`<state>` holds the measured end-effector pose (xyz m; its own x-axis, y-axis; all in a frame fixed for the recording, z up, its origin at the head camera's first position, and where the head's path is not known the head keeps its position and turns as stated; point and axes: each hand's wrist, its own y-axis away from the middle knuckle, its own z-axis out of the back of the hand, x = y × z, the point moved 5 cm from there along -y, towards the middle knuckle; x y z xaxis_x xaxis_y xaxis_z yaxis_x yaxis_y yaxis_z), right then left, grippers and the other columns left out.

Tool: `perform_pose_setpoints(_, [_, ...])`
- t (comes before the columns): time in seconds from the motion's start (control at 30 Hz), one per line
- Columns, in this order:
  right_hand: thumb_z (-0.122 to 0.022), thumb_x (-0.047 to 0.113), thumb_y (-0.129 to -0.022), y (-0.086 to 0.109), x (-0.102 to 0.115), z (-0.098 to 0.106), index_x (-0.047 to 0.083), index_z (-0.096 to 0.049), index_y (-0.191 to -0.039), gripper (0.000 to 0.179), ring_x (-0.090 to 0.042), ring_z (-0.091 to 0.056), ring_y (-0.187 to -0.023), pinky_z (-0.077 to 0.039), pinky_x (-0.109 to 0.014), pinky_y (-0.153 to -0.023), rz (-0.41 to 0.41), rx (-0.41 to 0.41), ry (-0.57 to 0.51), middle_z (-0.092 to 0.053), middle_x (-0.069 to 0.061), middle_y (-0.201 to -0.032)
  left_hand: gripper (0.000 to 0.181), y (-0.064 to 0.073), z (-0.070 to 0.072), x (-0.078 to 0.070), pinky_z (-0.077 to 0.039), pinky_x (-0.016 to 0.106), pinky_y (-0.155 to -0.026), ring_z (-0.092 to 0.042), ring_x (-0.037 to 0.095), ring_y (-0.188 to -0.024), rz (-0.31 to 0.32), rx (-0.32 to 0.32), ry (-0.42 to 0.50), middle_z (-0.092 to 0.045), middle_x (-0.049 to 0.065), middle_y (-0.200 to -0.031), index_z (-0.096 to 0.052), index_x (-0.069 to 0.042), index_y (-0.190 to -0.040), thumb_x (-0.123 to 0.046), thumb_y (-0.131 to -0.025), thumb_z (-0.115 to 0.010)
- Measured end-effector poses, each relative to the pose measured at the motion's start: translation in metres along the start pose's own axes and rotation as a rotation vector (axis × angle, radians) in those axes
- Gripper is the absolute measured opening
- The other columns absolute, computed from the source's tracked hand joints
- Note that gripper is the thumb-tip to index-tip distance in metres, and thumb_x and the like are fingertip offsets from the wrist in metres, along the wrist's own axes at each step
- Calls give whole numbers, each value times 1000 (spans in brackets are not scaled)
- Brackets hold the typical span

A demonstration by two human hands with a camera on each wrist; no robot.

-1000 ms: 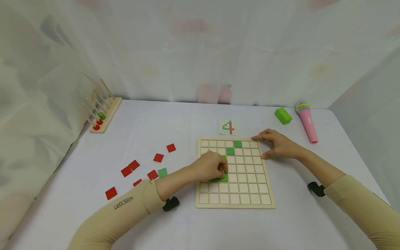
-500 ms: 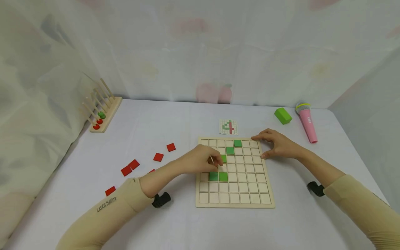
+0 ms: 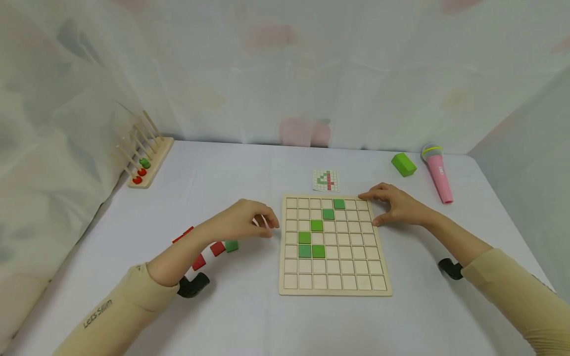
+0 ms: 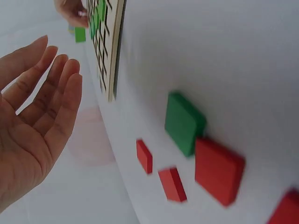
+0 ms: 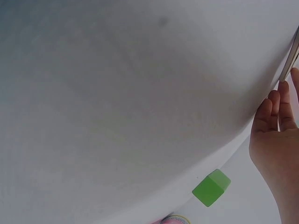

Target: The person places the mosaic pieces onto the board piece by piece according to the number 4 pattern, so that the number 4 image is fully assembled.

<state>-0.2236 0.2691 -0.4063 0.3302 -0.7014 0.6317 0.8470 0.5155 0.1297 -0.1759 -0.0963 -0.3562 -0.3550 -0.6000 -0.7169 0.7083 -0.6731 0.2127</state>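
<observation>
My left hand (image 3: 244,220) hovers over the table just left of the wooden grid board (image 3: 351,267), fingers loosely bent and nothing between them. In the left wrist view its palm (image 4: 21,144) shows bare. The thumb and fingertips of my right hand (image 3: 399,205) touch the board around its far right corner. Several green tiles sit in the board's cells, forming a diagonal that ends in a short row; one is this green tile (image 3: 304,238). A loose green tile (image 3: 231,245) lies beside a red tile (image 3: 217,248). The left forearm hides some other red tiles.
Behind the board lies a small pattern card (image 3: 325,181) with a green and red figure 4. A green block (image 3: 403,164) and a pink microphone (image 3: 438,173) lie at the back right. A wooden peg stand (image 3: 153,165) is at the back left, near the curtain.
My left hand has drawn back leftward off the board, its fingers loosening. A green tile it had covered now shows above the short row. My right hand stays at the board's corner.
</observation>
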Motion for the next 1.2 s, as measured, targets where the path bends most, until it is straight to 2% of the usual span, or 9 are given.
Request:
perform_pose_setpoints(0.23, [-88, 28, -70, 0, 0, -1, 14, -60, -135, 72, -20, -44, -122, -35, -39, -102, 0, 2, -10, -53, -9, -129, 18, 23, 18, 21, -55, 29, -88, -65, 15, -98, 68, 42, 4, -71, 5, -107, -72, -11, -103, -8, -85, -72])
perform_pose_setpoints(0.43, [-88, 29, -71, 1, -1, -1, 15, -60, -136, 72, -20, -44, -121, -36, -38, -100, 0, 3, -4, -53, -9, -129, 23, 35, 24, 42, -52, 33, -89, -60, 21, -105, 103, 83, -8, -69, 3, -107, -72, -15, -103, -4, -83, -73])
perform_pose_setpoints(0.63, [-87, 29, -72, 1, -2, -1, 16, -60, -136, 71, -20, -44, -121, -36, -37, -100, 2, -1, 1, -52, -9, -129, 24, 37, 21, 57, -50, 33, -90, -57, 21, -104, 122, 134, -8, -67, -2, -107, -73, -18, -101, -3, -82, -74])
perform_pose_setpoints(0.77, [-87, 29, -72, 1, -3, -1, 17, -60, -136, 71, -19, -44, -121, -36, -35, -100, 1, -1, -2, -53, -8, -130, 27, 38, 19, 63, -50, 33, -92, -56, 20, -103, 111, 161, -2, -67, -4, -107, -74, -19, -99, 0, -79, -75])
perform_pose_setpoints(1.0, [-87, 31, -72, 1, -3, 0, 17, -60, -136, 71, -20, -44, -121, -36, -36, -100, 1, -3, 1, -52, -9, -130, 29, 37, 15, 67, -52, 30, -90, -56, 19, -102, 98, 178, -24, -65, -3, -110, -74, -19, -99, 1, -78, -75])
perform_pose_setpoints(1.2, [-87, 31, -72, 1, -3, -1, 17, -60, -135, 71, -21, -44, -122, -36, -36, -100, 3, -2, 0, -53, -9, -130, 33, 35, 11, 65, -51, 25, -82, -55, 18, -96, 79, 184, -46, -62, -1, -105, -72, -18, -97, 4, -73, -75])
